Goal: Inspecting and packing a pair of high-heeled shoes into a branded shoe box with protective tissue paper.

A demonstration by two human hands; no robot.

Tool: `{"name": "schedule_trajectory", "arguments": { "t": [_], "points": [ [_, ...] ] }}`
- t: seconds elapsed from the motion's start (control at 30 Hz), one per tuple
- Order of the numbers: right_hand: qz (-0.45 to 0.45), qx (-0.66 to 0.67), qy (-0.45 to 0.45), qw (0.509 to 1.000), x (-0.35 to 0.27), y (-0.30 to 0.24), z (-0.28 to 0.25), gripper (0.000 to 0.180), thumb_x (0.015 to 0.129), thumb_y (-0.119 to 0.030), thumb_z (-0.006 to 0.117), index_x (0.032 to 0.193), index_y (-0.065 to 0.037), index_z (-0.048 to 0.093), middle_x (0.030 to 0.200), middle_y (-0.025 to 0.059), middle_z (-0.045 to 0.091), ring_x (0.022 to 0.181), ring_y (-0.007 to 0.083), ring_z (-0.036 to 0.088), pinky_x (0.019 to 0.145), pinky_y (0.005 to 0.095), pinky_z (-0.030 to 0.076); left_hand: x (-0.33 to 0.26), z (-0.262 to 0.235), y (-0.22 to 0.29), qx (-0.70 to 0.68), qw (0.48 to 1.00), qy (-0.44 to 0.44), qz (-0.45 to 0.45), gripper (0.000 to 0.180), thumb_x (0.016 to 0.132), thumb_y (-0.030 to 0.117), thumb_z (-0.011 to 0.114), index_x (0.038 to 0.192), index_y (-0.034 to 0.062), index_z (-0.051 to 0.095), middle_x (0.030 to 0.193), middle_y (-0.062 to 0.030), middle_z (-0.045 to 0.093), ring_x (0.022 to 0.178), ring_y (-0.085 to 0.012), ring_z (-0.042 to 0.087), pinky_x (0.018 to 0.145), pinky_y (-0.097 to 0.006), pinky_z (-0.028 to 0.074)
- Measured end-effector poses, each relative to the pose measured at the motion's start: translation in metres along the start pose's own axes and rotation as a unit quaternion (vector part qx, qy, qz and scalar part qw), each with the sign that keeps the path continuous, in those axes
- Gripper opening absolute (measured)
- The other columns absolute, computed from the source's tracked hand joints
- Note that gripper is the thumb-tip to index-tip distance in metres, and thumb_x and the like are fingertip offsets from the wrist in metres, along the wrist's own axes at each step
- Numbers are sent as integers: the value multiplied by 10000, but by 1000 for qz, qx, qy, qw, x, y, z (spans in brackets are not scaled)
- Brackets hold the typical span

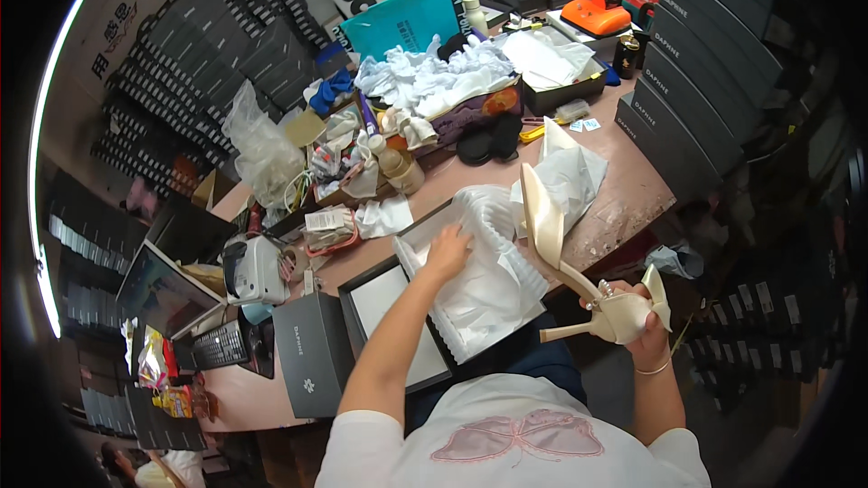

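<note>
My right hand (pixel 646 343) holds a pair of cream high-heeled shoes (pixel 624 314) with pearl-like beads, raised at the right of the table edge. One cream shoe (pixel 542 217) points its toe upward; the other lies against my palm with its thin heel sticking out to the left. My left hand (pixel 448 253) lies on crinkled white wrapping (pixel 488 285) in an open shoebox, its fingers spread on the sheet. Beside it stands a dark tray-like box part (pixel 366 294) lined with white, and a dark grey shoebox lid (pixel 312 352).
White tissue (pixel 583 176) lies behind the shoes. Tall stacks of dark shoeboxes (pixel 696 81) rise at the right. White cloths (pixel 434 72), bottles, an orange tape dispenser (pixel 597 2) and a small white printer (pixel 256 269) crowd the table. A monitor (pixel 167 294) and keyboard (pixel 221 343) sit at the left.
</note>
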State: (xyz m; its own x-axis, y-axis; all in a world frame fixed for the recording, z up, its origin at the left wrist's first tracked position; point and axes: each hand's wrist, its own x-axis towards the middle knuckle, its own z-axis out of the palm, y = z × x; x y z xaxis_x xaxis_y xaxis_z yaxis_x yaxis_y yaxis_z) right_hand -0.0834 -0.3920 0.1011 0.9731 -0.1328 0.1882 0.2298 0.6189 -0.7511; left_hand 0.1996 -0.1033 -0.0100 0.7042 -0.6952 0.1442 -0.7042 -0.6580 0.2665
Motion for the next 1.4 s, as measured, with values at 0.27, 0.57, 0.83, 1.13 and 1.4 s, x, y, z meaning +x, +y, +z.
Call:
{"name": "schedule_trajectory", "arguments": {
  "t": [0.27,0.57,0.83,1.13,1.4],
  "points": [
    [36,43,95,994,-39,-1,-1,576,780,-396,746,1187,-28,568,1228,249,538,1108,387,572,943,535,473,24,-193,27,-151,969,181,-78,146,939,138,510,969,3,558,826,-227,623,781,-398,616,690,-422,482],
    [6,29,-40,999,8,0,32,497,767,-535,708,936,-88,575,1102,173,574,1044,413,599,860,576,515,-70,-138,66,-263,915,252,-174,301,834,37,649,1131,-6,625,867,-109,662,789,-204,638,823,-315,496],
    [220,12,-103,970,-7,23,35,770,671,-499,802,1009,171,625,1038,336,626,918,342,673,807,421,557,-126,-105,47,-387,846,96,-354,216,875,171,675,926,-38,696,776,-50,667,696,-103,582,650,-246,468],
    [320,122,36,939,65,129,112,602,881,-442,586,1243,33,504,1171,193,600,1009,337,642,811,435,580,-188,-141,71,-137,908,333,-215,125,900,47,574,1018,8,584,879,-176,615,742,-340,604,665,-364,485],
    [314,394,75,861,44,104,87,624,890,-566,491,1322,-116,496,1229,161,587,990,419,638,642,347,625,-141,-183,70,-210,925,283,-141,95,859,45,623,950,15,623,828,-164,607,718,-338,603,629,-366,479]
  ]
}}
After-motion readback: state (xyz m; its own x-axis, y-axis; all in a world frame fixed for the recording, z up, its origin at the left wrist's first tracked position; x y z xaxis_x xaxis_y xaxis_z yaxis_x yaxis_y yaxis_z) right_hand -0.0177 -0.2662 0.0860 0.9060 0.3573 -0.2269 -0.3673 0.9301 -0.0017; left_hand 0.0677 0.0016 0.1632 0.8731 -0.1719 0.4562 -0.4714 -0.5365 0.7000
